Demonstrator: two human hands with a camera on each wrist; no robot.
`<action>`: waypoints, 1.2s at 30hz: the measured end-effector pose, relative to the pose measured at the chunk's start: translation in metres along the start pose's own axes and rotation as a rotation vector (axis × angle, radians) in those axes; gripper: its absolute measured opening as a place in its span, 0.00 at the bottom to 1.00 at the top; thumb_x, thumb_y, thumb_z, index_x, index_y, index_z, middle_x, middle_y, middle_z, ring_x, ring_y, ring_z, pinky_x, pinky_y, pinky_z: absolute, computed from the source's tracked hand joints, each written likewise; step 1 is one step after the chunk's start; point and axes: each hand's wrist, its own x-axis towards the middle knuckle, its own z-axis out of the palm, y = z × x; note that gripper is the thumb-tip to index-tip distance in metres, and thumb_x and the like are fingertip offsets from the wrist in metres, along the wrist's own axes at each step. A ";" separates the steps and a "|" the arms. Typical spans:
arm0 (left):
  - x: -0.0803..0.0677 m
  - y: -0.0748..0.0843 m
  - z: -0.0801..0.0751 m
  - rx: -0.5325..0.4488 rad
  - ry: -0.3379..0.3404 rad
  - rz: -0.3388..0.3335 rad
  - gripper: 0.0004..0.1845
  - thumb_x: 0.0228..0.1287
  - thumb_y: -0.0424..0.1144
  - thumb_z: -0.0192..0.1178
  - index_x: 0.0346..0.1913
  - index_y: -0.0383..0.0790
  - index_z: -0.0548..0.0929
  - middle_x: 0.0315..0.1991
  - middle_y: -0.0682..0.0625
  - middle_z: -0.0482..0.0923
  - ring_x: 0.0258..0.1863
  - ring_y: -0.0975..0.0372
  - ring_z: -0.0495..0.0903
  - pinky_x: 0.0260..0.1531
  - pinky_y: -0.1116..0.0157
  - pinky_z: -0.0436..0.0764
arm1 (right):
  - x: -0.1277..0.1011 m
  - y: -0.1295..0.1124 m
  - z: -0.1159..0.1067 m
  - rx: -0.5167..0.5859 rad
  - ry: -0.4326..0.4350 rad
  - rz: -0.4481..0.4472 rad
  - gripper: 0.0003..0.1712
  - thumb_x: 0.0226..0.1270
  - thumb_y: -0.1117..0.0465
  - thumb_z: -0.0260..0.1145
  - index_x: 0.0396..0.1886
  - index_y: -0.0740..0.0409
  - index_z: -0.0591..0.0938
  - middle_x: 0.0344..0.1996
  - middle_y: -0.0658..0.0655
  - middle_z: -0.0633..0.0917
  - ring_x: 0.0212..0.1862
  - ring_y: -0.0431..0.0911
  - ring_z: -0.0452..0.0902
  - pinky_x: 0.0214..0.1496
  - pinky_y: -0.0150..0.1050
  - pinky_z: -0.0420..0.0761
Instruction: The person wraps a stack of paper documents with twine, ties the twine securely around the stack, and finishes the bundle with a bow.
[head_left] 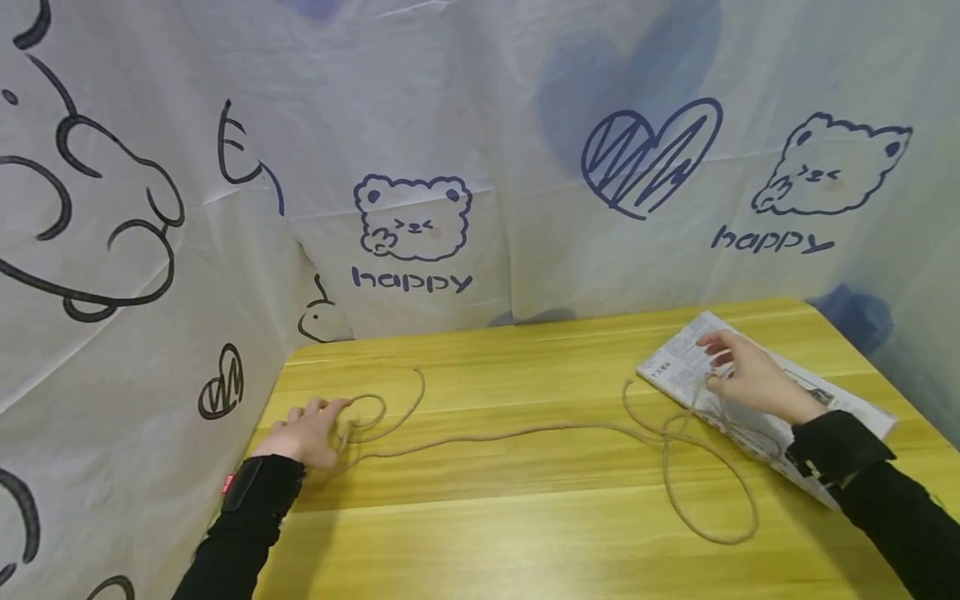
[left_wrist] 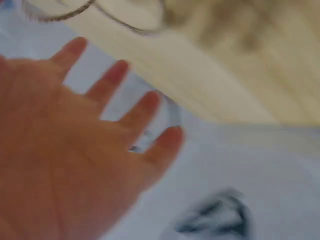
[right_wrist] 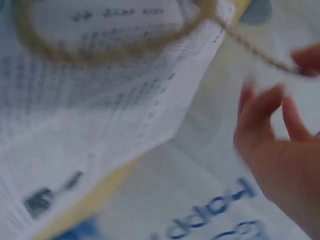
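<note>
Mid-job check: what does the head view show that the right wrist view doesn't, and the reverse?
Only the head view: the left hand, the long run of rope across the table, and the outlined heart on the cloth.

Only the right wrist view: the rope's twist close up, with a strand clearly reaching a fingertip of the right hand; whether it is pinched, I can't tell.

Both: the right hand, newspaper, some rope and "happy" lettering.

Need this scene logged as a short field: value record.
table: yellow, wood-grained
newspaper: on table, right side
rope: runs across table, loops toward both ends
left hand: fingers spread, beside rope's left loop
right hand: over newspaper, rope strand at thumb, grip unclear
backdrop: white, with drawings and "happy" lettering
</note>
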 end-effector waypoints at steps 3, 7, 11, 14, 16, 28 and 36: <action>0.009 0.035 0.011 -0.031 0.062 0.159 0.31 0.62 0.33 0.61 0.69 0.41 0.71 0.67 0.35 0.69 0.66 0.35 0.67 0.60 0.33 0.67 | -0.003 -0.029 0.010 -0.094 0.097 -0.106 0.29 0.55 0.78 0.59 0.60 0.69 0.70 0.54 0.74 0.70 0.53 0.65 0.68 0.49 0.58 0.73; 0.023 0.070 0.033 -0.089 0.059 0.293 0.24 0.64 0.34 0.62 0.64 0.40 0.75 0.64 0.39 0.74 0.64 0.43 0.73 0.63 0.43 0.73 | -0.007 -0.050 0.031 -0.147 0.136 -0.206 0.25 0.49 0.79 0.60 0.50 0.65 0.73 0.46 0.66 0.74 0.48 0.57 0.69 0.49 0.52 0.71; 0.034 0.084 0.058 -0.029 0.091 0.298 0.18 0.67 0.39 0.66 0.58 0.42 0.79 0.54 0.45 0.79 0.52 0.49 0.81 0.53 0.51 0.80 | -0.015 -0.055 0.050 -0.151 0.057 -0.258 0.15 0.51 0.76 0.67 0.37 0.59 0.75 0.33 0.55 0.75 0.36 0.44 0.70 0.39 0.38 0.73; 0.039 0.082 0.071 -0.028 0.149 0.280 0.08 0.70 0.38 0.64 0.47 0.41 0.81 0.42 0.48 0.81 0.38 0.56 0.81 0.42 0.57 0.81 | -0.024 -0.053 0.059 -0.165 -0.052 -0.281 0.14 0.55 0.67 0.74 0.33 0.54 0.76 0.28 0.48 0.76 0.31 0.38 0.68 0.34 0.32 0.71; 0.040 0.075 0.075 -0.046 0.190 0.266 0.03 0.72 0.35 0.61 0.41 0.39 0.80 0.36 0.48 0.81 0.33 0.59 0.79 0.38 0.58 0.80 | -0.030 -0.051 0.063 -0.188 -0.124 -0.279 0.17 0.54 0.56 0.79 0.35 0.52 0.78 0.30 0.46 0.78 0.33 0.36 0.70 0.36 0.33 0.74; 0.034 0.012 0.060 0.019 0.213 0.040 0.07 0.69 0.31 0.55 0.39 0.28 0.78 0.33 0.38 0.82 0.31 0.52 0.82 0.34 0.54 0.81 | -0.042 -0.023 0.054 -0.261 -0.347 -0.211 0.17 0.53 0.61 0.77 0.39 0.50 0.78 0.34 0.47 0.76 0.34 0.36 0.70 0.35 0.33 0.73; 0.033 -0.006 0.062 0.023 0.263 -0.059 0.10 0.68 0.34 0.57 0.38 0.26 0.77 0.33 0.35 0.81 0.32 0.48 0.82 0.36 0.50 0.81 | -0.044 -0.022 0.045 -0.475 -0.155 -0.153 0.15 0.44 0.72 0.75 0.30 0.55 0.81 0.26 0.51 0.77 0.29 0.43 0.71 0.30 0.39 0.72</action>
